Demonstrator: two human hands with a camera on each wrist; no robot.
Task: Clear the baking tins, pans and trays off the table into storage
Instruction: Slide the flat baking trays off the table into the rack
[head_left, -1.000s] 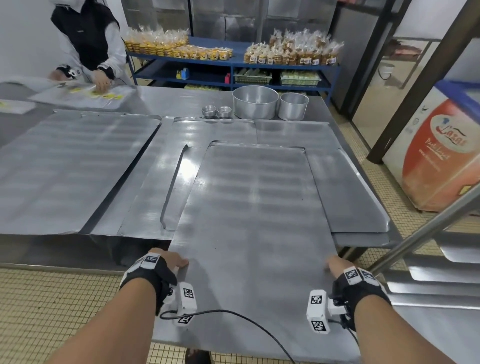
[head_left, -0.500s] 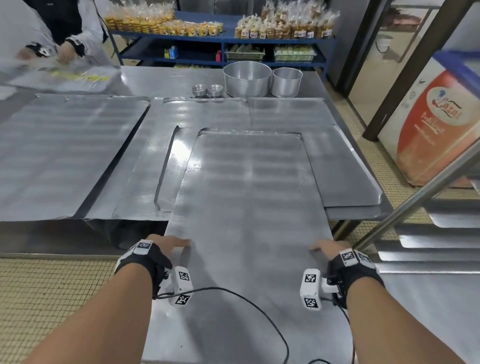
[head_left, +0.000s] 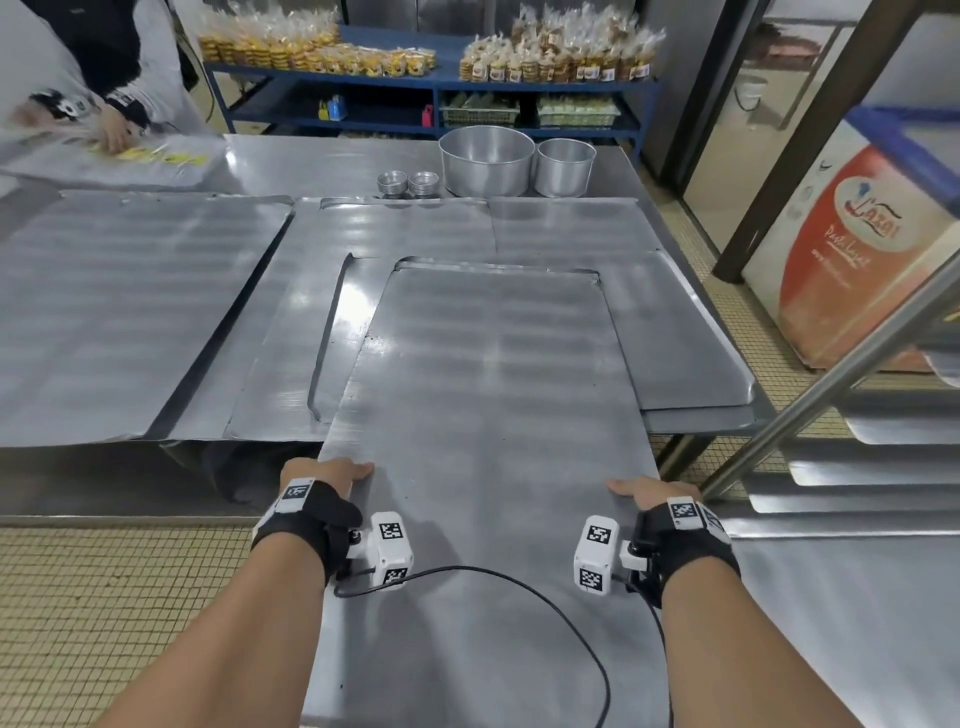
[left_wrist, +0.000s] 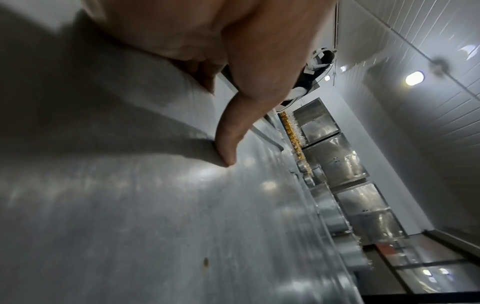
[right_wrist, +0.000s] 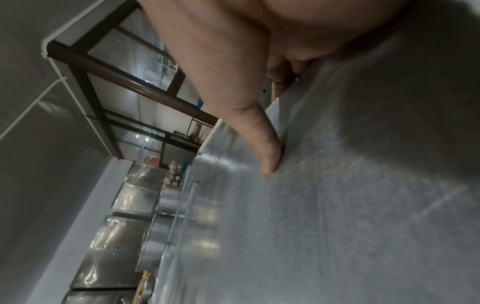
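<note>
A large flat metal baking tray (head_left: 488, 415) juts past the table's near edge toward me. My left hand (head_left: 332, 475) grips its left edge, thumb on top (left_wrist: 226, 148), the other fingers hidden under the sheet. My right hand (head_left: 644, 491) grips the right edge the same way, thumb pressed on the top face (right_wrist: 270, 156). More flat trays (head_left: 119, 312) (head_left: 675, 332) lie overlapped on the steel table (head_left: 332, 166). Two round deep tins (head_left: 485, 158) (head_left: 563, 166) and two stacks of small tins (head_left: 408, 183) stand at the far side.
A tray rack with a slanted steel post (head_left: 841, 395) and loaded shelves (head_left: 852, 525) stands at my right. Another person (head_left: 109, 67) works at the table's far left corner. A blue shelf of bagged goods (head_left: 426, 67) is behind, with a freezer chest (head_left: 857, 249) further right.
The held tray has slid toward me off the table, more of it now overhanging the near edge. Both hands keep their grip on its side edges.
</note>
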